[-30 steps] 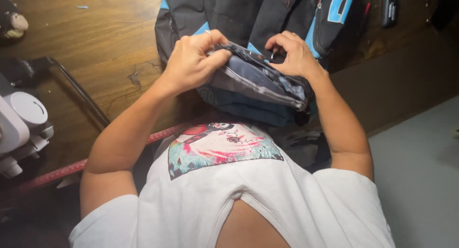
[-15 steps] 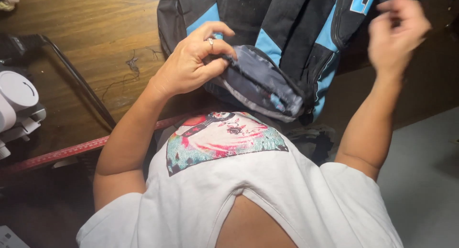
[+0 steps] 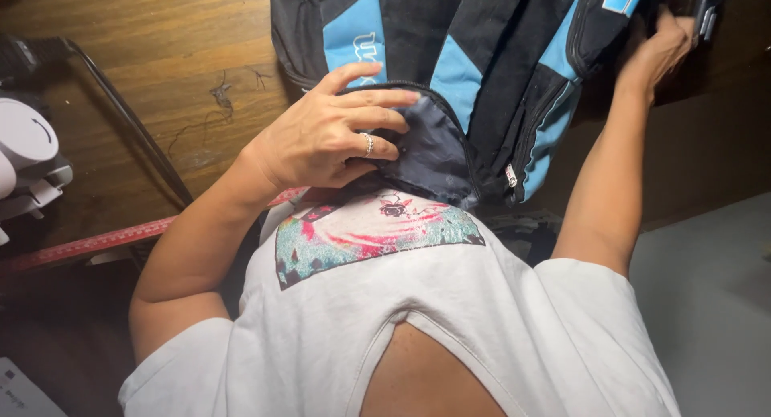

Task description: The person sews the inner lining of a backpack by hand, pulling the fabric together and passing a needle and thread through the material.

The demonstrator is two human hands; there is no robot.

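Black and blue backpack (image 3: pixel 482 71) lies on the wooden counter (image 3: pixel 144 79), against the person's white printed T-shirt (image 3: pixel 418 320). Left hand (image 3: pixel 329 132), ring on one finger, fingers loosely spread, rests on the dark open pocket flap (image 3: pixel 430 148). Right hand (image 3: pixel 662 51) grips the backpack's upper edge; its fingers are hidden, so closure cannot be told. Red ruler (image 3: pixel 88 244) at counter edge.

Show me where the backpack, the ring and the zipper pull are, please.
backpack (image 3: pixel 482 39): head view, black front panel.
ring (image 3: pixel 366 144): head view, band on left hand finger.
zipper pull (image 3: pixel 511 176): head view, metal tab.
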